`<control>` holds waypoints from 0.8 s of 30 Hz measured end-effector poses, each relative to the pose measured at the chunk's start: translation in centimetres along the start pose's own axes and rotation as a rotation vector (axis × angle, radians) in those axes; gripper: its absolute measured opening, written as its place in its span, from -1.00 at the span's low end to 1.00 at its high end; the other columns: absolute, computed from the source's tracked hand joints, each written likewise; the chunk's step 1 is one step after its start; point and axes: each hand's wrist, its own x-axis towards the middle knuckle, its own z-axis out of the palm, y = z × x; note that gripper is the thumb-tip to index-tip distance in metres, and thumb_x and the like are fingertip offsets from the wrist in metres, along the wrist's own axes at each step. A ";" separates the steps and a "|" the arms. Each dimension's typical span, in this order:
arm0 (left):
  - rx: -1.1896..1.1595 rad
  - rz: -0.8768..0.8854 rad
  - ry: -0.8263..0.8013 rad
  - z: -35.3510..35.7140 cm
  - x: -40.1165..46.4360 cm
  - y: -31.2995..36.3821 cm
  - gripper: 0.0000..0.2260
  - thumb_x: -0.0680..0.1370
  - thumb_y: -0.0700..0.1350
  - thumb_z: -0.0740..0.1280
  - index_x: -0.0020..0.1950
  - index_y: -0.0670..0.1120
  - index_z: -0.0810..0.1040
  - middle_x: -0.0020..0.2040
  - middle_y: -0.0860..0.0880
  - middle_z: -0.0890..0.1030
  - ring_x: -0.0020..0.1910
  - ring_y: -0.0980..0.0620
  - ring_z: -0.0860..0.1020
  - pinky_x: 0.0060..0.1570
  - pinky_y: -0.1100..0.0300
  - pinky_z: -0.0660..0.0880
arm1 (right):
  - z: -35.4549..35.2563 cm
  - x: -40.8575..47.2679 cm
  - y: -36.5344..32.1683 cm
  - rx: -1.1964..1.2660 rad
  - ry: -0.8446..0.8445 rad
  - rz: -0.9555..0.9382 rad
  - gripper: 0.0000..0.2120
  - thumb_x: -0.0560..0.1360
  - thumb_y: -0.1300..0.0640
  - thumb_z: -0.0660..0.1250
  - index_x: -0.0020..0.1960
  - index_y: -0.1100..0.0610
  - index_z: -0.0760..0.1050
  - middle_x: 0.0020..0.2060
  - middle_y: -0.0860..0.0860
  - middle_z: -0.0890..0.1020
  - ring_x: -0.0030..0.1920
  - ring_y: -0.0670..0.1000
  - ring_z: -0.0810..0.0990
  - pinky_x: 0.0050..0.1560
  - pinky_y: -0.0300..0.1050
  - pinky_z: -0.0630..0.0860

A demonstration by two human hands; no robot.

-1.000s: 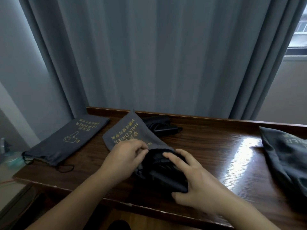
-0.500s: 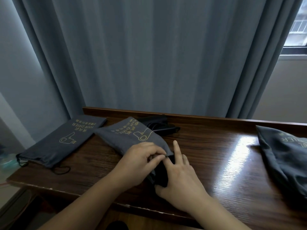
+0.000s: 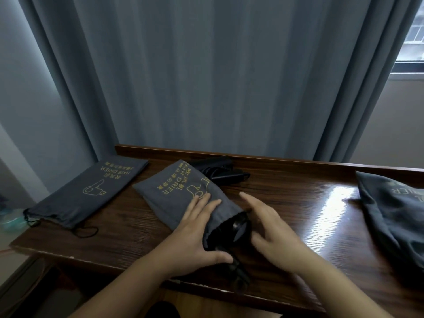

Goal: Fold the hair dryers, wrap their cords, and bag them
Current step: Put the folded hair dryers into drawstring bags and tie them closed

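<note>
A grey drawstring bag (image 3: 176, 191) printed "HAIR DRIER" lies in the middle of the wooden table (image 3: 286, 198). A black hair dryer (image 3: 238, 226) sits mostly inside it, its end showing at the bag's mouth. Part of its black cord (image 3: 238, 274) trails out over the table's front edge. My left hand (image 3: 195, 235) lies on the bag, fingers on top and thumb around the mouth. My right hand (image 3: 273, 228) hovers just right of the mouth, fingers spread and empty. A second black hair dryer (image 3: 220, 172) lies behind the bag by the back ledge.
A flat empty bag (image 3: 91, 191) of the same kind lies at the table's left end, drawstring loose. A filled grey bag (image 3: 394, 214) sits at the right end. Grey curtains (image 3: 206, 76) hang behind the raised back ledge.
The bag now covers more of the hair dryer. My right hand has lifted off the bag's mouth and opened to the right. My left hand has flattened onto the bag.
</note>
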 end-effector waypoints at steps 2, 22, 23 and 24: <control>-0.010 0.055 -0.048 -0.2 0.3 0.1 0.06 0.31 0.40 0.49 0.58 0.32 -0.13 0.55 0.36 -0.33 0.48 0.33 -0.44 0.58 0.00 -0.10 | -0.2 -0.1 1.1 -0.030 -0.217 -0.033 -0.07 0.50 0.08 0.41 0.53 -0.47 -0.13 0.58 -0.33 -0.03 0.56 -0.33 -0.10 0.57 -0.25 0.01; 0.163 0.394 -0.238 1.1 7.5 3.1 -0.04 0.41 0.25 0.48 0.54 0.44 -0.18 0.58 0.26 -0.37 0.55 0.22 -0.38 0.55 0.10 -0.15 | -1.9 -6.3 5.7 -0.175 0.409 0.035 -0.34 0.33 0.34 0.43 0.07 -0.34 0.27 0.07 -0.26 0.38 0.02 -0.24 0.48 -0.02 -0.40 0.39; 0.095 0.337 -0.212 1.4 7.6 2.7 -0.05 0.42 0.25 0.48 0.51 0.47 -0.20 0.58 0.27 -0.34 0.56 0.24 -0.33 0.58 0.08 -0.10 | -1.8 -6.2 6.0 -0.166 0.443 0.054 -0.34 0.34 0.36 0.44 0.07 -0.32 0.28 0.06 -0.26 0.38 0.02 -0.26 0.47 -0.02 -0.44 0.37; 0.027 0.277 -0.185 1.6 7.5 2.4 -0.06 0.43 0.26 0.47 0.49 0.49 -0.21 0.59 0.27 -0.30 0.57 0.25 -0.27 0.60 0.05 -0.04 | -1.7 -6.0 6.2 -0.157 0.478 0.066 -0.36 0.37 0.37 0.46 0.08 -0.29 0.30 0.06 -0.26 0.39 0.02 -0.28 0.46 -0.01 -0.47 0.35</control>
